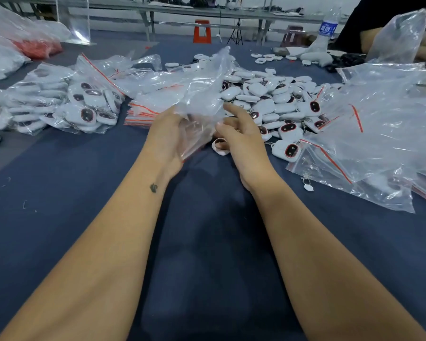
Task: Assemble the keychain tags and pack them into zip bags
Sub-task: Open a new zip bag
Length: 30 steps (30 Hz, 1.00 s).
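My left hand (pixel 166 139) grips a clear zip bag (pixel 202 104) that stands up crumpled above the dark blue table (pixel 84 193). Beside the bag my right hand (pixel 241 141) has its fingers spread toward it; two fingers curl under round a white keychain tag (pixel 220 146). Behind both hands lies a big pile of loose white tags with dark red-rimmed faces (pixel 276 99). Flat empty zip bags with red strips are stacked behind my left hand (pixel 143 112).
Filled zip bags of tags (pixel 84 104) lie at the left. Large clear bags (pixel 379 134) cover the right side. A small loose tag part (pixel 308 187) lies near them. Another person's arm (pixel 371 38) and a water bottle (pixel 328 25) are at the far right.
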Each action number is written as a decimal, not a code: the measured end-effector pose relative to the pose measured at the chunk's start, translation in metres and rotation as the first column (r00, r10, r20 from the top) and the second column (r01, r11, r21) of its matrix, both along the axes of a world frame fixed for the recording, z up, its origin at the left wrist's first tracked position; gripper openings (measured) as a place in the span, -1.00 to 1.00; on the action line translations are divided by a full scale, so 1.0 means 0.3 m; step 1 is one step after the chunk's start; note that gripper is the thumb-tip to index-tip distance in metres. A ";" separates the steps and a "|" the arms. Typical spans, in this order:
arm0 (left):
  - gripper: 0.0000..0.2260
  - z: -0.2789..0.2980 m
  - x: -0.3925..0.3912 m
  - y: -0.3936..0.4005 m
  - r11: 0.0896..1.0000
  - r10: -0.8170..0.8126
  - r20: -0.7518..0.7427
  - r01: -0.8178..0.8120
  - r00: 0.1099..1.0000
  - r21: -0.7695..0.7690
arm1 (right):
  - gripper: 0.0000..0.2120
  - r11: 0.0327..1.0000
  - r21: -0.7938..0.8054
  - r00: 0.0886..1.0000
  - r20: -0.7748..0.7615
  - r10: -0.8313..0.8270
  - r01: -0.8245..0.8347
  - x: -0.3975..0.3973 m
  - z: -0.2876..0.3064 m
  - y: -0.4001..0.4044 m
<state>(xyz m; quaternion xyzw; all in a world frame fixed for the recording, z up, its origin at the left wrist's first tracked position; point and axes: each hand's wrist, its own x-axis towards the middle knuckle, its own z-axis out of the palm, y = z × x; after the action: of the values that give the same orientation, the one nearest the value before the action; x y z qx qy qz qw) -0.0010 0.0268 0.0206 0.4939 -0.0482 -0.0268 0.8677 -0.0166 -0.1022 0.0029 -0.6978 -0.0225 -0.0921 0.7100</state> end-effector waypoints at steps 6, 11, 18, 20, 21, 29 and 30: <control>-0.67 -0.009 0.008 -0.012 0.987 -0.061 -0.093 0.046 0.994 -0.152 | -0.56 0.981 0.170 0.995 -0.019 0.095 -0.091 0.003 0.012 -0.007; -0.39 -0.020 0.031 0.012 0.967 0.026 -0.085 -0.046 0.996 -0.251 | -0.63 0.955 0.218 0.969 -0.101 0.228 -0.202 -0.008 0.006 0.003; -0.90 -0.038 0.009 -0.016 0.994 0.048 0.055 -0.042 0.997 -0.102 | -0.89 0.914 0.341 0.963 -0.075 0.259 -0.219 -0.002 0.003 -0.003; -0.86 -0.040 0.004 -0.023 0.995 0.076 0.030 -0.074 0.997 -0.063 | -0.89 0.911 0.370 0.967 -0.101 0.234 -0.181 0.003 0.003 -0.003; -0.85 -0.041 0.003 -0.024 0.995 0.091 0.023 -0.090 0.996 -0.042 | -0.88 0.908 0.383 0.967 -0.117 0.228 -0.167 0.004 0.003 -0.004; -0.82 -0.008 -0.002 -0.014 0.835 0.541 -0.058 -0.544 0.839 -0.079 | -0.91 0.976 0.206 0.991 -0.101 0.088 -0.066 0.016 -0.016 -0.026; -0.70 0.000 -0.002 0.001 0.741 0.666 -0.059 -0.669 0.743 -0.059 | -0.92 0.981 0.188 0.993 -0.099 0.058 -0.038 0.018 -0.017 -0.027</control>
<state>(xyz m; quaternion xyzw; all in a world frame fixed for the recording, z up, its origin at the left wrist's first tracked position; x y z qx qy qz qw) -0.0015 0.0269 0.0206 0.4445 0.1455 0.2788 0.8388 -0.0112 -0.1102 -0.0021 -0.6314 0.0062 -0.0403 0.7744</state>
